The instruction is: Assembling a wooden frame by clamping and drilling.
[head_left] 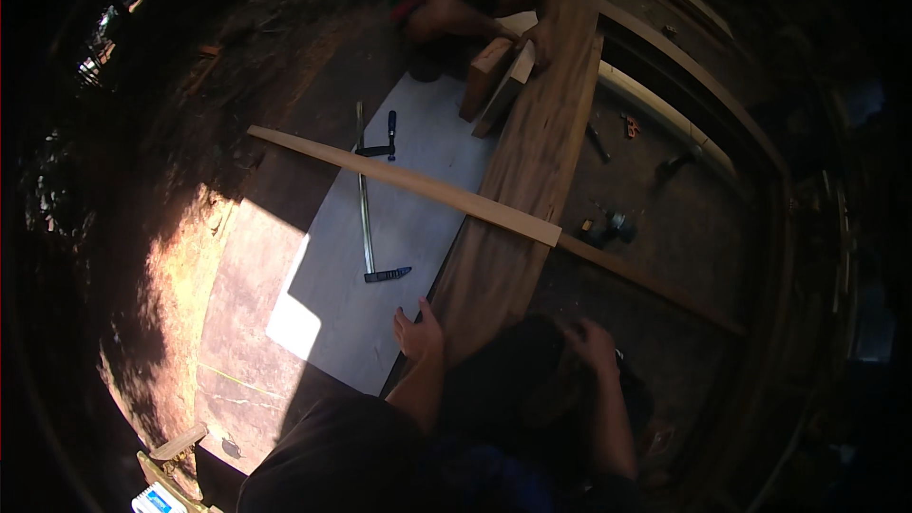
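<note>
My left hand (419,330), fingers apart and holding nothing, is at the near left edge of a wide brown plank (518,199); whether it touches the wood I cannot tell. Beside my dark-clad knee, right of the plank's near end, my right hand (593,344) hangs loosely open with nothing visible in it. A long narrow wooden strip (408,180) lies across the plank and over a bar clamp (367,228). That clamp rests on a pale grey sheet (418,147) left of the plank.
At the far end a co-worker's hands (540,43) hold short wooden blocks (489,66) against the plank. A wooden frame (693,62) borders the right side. On the floor inside it lie a dark power tool (619,226), red-handled pliers (630,126) and another strip (655,285).
</note>
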A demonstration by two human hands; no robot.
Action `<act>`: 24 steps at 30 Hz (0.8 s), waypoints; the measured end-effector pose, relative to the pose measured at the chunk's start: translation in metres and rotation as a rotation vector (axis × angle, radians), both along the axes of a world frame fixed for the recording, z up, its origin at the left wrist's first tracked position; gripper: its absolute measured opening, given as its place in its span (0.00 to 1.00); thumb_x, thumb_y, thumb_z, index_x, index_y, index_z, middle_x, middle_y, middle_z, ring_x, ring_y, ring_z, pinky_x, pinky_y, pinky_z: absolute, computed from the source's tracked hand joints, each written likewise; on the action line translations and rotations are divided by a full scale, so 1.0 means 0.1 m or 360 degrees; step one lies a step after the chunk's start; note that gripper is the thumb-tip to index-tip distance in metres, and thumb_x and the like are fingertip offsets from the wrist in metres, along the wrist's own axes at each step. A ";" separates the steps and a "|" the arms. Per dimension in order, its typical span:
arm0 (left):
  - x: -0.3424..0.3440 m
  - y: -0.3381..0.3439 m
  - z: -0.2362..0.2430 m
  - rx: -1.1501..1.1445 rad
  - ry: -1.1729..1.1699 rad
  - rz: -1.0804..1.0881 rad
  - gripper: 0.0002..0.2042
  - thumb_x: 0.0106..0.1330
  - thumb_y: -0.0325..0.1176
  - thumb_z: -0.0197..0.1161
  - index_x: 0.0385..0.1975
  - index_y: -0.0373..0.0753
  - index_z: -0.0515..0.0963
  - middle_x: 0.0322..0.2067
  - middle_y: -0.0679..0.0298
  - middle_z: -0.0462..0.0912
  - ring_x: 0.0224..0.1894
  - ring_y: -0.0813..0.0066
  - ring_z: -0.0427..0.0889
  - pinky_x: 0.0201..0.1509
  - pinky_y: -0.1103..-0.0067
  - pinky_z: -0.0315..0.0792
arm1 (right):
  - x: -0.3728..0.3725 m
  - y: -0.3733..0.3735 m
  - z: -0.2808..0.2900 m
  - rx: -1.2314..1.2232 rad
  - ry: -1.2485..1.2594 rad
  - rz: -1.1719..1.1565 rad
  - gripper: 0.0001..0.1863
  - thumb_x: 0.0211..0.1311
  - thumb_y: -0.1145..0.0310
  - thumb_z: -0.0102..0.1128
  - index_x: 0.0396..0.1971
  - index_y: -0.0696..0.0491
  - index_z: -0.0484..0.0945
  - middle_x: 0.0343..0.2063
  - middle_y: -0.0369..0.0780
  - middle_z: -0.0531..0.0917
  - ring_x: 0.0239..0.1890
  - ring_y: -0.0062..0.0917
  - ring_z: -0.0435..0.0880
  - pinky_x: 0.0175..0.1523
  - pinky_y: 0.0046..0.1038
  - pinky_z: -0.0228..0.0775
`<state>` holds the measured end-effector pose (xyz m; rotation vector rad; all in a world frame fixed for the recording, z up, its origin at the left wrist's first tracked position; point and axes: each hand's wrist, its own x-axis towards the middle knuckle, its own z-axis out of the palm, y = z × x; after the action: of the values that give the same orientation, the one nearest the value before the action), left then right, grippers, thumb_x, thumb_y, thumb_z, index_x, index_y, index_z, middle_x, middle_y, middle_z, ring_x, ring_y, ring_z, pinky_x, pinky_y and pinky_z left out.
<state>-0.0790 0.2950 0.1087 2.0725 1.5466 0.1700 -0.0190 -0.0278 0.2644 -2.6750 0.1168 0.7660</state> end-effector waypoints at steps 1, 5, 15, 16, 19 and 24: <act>0.06 -0.05 0.08 -0.0025 0.0081 0.0031 0.33 0.66 0.58 0.64 0.61 0.37 0.75 0.61 0.52 0.77 0.62 0.50 0.76 0.64 0.61 0.70 | -0.16 -0.26 0.04 -0.0026 -0.0018 -0.0068 0.26 0.64 0.52 0.64 0.56 0.53 0.82 0.54 0.49 0.84 0.57 0.45 0.82 0.62 0.40 0.73; 0.13 -0.03 0.14 -0.0047 0.0138 0.0070 0.32 0.65 0.59 0.63 0.57 0.37 0.78 0.58 0.54 0.80 0.58 0.50 0.79 0.60 0.59 0.73 | -0.52 -0.81 -0.06 -0.0146 0.0033 -0.0190 0.24 0.62 0.53 0.66 0.52 0.53 0.83 0.50 0.50 0.85 0.55 0.46 0.83 0.58 0.43 0.76; 0.19 -0.15 0.19 -0.0095 0.0171 -0.0003 0.31 0.70 0.60 0.57 0.54 0.35 0.79 0.56 0.51 0.79 0.58 0.48 0.79 0.60 0.59 0.73 | -0.57 -0.92 -0.91 0.0135 0.0335 -0.0401 0.24 0.62 0.56 0.65 0.55 0.52 0.83 0.51 0.53 0.84 0.57 0.48 0.83 0.61 0.42 0.75; 0.17 -0.13 0.18 -0.0103 0.0161 -0.0001 0.31 0.71 0.61 0.56 0.54 0.35 0.79 0.56 0.50 0.79 0.58 0.47 0.78 0.60 0.59 0.73 | -0.51 -0.84 -0.83 0.0105 0.0271 -0.0420 0.22 0.61 0.58 0.65 0.53 0.53 0.84 0.49 0.52 0.86 0.55 0.47 0.84 0.60 0.41 0.75; 0.16 -0.14 0.22 -0.0095 0.0150 -0.0042 0.31 0.72 0.60 0.54 0.53 0.35 0.80 0.54 0.51 0.79 0.57 0.47 0.79 0.59 0.58 0.73 | -0.45 -0.83 -0.76 0.0076 0.0228 -0.0480 0.22 0.61 0.58 0.66 0.52 0.54 0.85 0.48 0.51 0.87 0.55 0.45 0.85 0.60 0.39 0.76; 0.18 -0.20 0.25 -0.0040 0.0224 -0.0110 0.30 0.73 0.60 0.53 0.49 0.35 0.82 0.50 0.52 0.81 0.53 0.47 0.82 0.55 0.56 0.74 | -0.51 -0.85 -0.79 0.0057 0.0289 -0.0497 0.23 0.61 0.55 0.67 0.52 0.53 0.85 0.50 0.51 0.86 0.55 0.46 0.84 0.61 0.40 0.75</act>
<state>-0.0611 0.2747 0.1337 2.1541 1.5470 -0.0213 -0.0696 -0.1126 0.1853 -2.4651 0.5462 0.8934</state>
